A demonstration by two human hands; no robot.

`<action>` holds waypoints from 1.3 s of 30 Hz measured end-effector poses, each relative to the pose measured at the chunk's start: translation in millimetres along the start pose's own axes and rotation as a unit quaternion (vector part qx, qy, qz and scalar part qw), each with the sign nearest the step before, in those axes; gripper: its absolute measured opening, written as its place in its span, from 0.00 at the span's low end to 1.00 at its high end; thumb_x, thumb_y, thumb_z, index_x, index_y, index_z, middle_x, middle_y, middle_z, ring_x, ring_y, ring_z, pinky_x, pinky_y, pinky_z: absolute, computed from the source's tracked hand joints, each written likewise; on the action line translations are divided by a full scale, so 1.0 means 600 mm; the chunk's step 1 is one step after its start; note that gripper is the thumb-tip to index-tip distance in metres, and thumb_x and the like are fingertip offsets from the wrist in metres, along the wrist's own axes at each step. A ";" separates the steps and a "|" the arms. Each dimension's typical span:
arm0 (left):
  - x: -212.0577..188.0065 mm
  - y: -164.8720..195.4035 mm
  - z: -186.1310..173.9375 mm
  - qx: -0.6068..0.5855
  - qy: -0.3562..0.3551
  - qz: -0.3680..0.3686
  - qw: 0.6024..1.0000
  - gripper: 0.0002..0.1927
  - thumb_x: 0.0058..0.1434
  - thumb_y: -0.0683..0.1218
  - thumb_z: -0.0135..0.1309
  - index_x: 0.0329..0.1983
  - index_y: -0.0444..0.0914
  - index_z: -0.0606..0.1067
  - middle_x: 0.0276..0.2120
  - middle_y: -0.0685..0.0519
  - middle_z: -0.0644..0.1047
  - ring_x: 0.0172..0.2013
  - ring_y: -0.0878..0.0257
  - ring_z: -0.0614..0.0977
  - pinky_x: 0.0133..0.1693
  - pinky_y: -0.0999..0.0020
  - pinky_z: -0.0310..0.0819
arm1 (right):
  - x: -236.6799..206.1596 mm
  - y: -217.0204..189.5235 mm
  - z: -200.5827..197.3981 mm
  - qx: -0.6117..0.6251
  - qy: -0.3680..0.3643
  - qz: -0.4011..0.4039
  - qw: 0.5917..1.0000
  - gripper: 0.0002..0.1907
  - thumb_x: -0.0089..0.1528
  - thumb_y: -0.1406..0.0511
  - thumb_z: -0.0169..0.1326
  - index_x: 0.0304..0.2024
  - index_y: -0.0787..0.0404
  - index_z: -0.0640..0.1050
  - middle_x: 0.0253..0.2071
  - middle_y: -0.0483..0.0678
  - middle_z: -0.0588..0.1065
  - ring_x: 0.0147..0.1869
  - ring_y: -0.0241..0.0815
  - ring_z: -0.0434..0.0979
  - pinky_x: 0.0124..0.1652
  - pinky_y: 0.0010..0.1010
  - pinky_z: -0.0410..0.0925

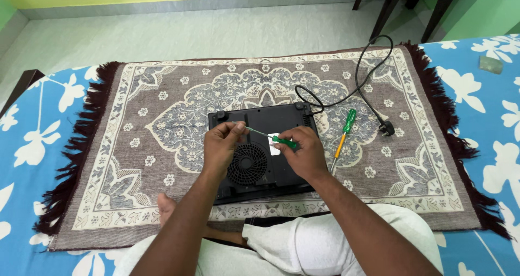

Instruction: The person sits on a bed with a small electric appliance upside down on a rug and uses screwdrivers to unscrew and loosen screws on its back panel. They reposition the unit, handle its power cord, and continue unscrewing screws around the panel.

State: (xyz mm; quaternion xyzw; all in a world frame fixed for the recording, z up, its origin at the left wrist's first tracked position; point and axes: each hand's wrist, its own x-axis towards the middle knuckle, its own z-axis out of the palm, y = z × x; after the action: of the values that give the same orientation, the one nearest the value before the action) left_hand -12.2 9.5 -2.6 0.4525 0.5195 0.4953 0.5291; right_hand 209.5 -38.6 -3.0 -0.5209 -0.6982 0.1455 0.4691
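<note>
A black flat appliance [281,118] lies upside down on a patterned rug [162,108], its round fan grille [247,164] facing up. My right hand [301,152] grips the green handle of a small screwdriver [283,141] over the appliance's underside. The thin shaft runs left toward my left hand [221,144], whose fingertips pinch the shaft's tip near the appliance's far left corner.
A second screwdriver [345,132] with a green and yellow handle lies on the rug to the right. The black power cord [357,86] loops to a plug [386,127]. A blue flowered sheet [487,119] surrounds the rug. Dark furniture legs [385,16] stand at the back right.
</note>
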 end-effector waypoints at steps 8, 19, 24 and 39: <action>0.000 -0.015 0.007 0.016 -0.027 0.008 0.999 0.10 0.67 0.47 0.57 0.40 0.34 0.80 0.33 0.50 0.84 0.33 0.67 0.81 0.39 0.70 0.78 | -0.006 0.022 0.004 0.112 -0.024 0.047 0.992 0.09 0.57 0.68 0.67 0.39 0.60 0.82 0.38 0.43 0.76 0.39 0.33 0.79 0.36 0.25 0.72; -0.004 -0.025 0.016 0.031 -0.055 -0.004 0.998 0.09 0.67 0.44 0.55 0.44 0.35 0.81 0.35 0.51 0.84 0.34 0.68 0.81 0.40 0.72 0.77 | -0.014 0.039 0.007 0.146 -0.050 0.063 0.986 0.07 0.60 0.69 0.64 0.40 0.62 0.82 0.37 0.43 0.77 0.37 0.30 0.77 0.34 0.23 0.71; -0.015 -0.021 0.025 0.047 -0.071 0.009 0.996 0.09 0.67 0.42 0.55 0.44 0.35 0.82 0.34 0.51 0.85 0.31 0.69 0.79 0.36 0.72 0.75 | -0.012 0.041 0.002 0.123 -0.066 0.069 0.988 0.07 0.62 0.67 0.63 0.42 0.62 0.83 0.34 0.43 0.77 0.32 0.30 0.73 0.31 0.24 0.66; -0.026 -0.003 0.031 0.117 -0.074 -0.012 0.990 0.09 0.67 0.44 0.55 0.45 0.37 0.83 0.32 0.54 0.84 0.30 0.71 0.78 0.35 0.73 0.75 | -0.014 0.056 0.003 0.117 -0.092 0.082 0.985 0.07 0.64 0.65 0.61 0.41 0.62 0.83 0.31 0.42 0.77 0.30 0.29 0.70 0.28 0.25 0.64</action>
State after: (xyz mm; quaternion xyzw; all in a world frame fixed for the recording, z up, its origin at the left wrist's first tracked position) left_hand 6.9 -5.3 -1.8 0.5399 0.5390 0.3901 0.5156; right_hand 228.3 -31.4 -31.2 -0.5026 -0.6714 0.3114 0.4468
